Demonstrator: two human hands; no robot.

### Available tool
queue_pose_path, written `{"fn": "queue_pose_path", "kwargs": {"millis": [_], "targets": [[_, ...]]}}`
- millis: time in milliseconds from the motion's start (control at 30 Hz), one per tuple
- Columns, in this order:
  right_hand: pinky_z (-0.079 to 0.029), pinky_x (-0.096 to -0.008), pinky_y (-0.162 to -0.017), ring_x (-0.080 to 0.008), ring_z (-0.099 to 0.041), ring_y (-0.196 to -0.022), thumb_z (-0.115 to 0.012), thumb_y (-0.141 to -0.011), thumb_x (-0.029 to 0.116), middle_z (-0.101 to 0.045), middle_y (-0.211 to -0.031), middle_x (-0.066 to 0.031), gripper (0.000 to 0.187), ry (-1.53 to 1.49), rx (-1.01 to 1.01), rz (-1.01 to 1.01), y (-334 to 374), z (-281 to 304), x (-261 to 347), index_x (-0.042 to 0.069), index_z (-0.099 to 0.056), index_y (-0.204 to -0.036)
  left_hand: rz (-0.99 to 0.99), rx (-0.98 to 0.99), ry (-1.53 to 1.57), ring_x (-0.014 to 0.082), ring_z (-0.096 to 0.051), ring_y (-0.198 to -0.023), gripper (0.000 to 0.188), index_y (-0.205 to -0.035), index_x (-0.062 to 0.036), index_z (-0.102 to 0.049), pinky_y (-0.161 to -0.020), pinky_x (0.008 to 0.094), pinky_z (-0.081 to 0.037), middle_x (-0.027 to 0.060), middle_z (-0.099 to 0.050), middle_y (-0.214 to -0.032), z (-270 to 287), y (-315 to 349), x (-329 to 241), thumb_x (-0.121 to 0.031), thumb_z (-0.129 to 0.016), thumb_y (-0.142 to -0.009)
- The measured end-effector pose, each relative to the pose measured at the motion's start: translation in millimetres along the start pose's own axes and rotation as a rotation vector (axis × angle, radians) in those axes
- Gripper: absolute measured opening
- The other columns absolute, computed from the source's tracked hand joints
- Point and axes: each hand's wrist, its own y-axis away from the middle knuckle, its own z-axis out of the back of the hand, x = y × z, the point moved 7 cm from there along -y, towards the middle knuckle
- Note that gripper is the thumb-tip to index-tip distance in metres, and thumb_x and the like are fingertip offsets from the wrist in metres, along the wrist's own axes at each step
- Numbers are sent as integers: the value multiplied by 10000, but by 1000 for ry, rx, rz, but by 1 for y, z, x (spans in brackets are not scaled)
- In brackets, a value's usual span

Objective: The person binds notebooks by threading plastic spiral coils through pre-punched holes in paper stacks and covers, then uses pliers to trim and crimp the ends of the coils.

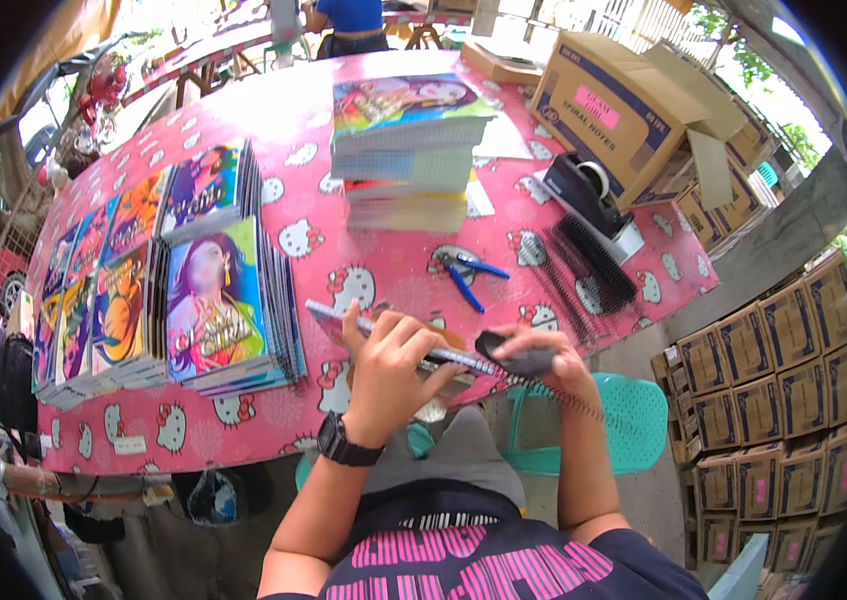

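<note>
Glossy paper notebook covers

Bright daylight, strongest toward the far side — we see the pink tablecloth bleached to white glare there. Shade pools beneath its near edge. Fisheye curve bows the cloth's outline and the stacked cartons; black fills the corners. We find the right hand slightly blurred, notebook covers' lettering soft.
</note>
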Motion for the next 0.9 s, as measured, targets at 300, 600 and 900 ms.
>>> {"fn": "queue_pose_path", "kwargs": {"millis": [300,600,900], "targets": [[-450,-377,-866,-253,-580,-992,-692,-759,447,-627,-1102,-150,531,495,-110,-260,-23,17,-8,-24,-704,-1004,-22,-21,45,158,-592,-866,233,-747,-172,-667,-1065,514,-172,-43,-617,-790,0,-5,1,-329,-810,-651],[-442,-381,-935,-257,-569,-1106,-657,-748,519,-648,-1121,-157,600,484,-86,-182,-34,11,4,-9,-708,-1028,-8,-20,94,157,-599,-880,555,-1111,-151,-610,-1066,503,-195,-41,-639,-848,2,-9,4,-327,-823,-630],[-443,-364,-917,-257,-600,-1038,-709,-705,549,-633,-1135,-191,637,-21,163,-17,-47,-30,26,1,-709,-1028,-12,-50,123,157,-610,-851,681,-1208,-130,-560,-1077,488,-201,-32,-639,-827,8,-3,3,-317,-841,-617]]}}
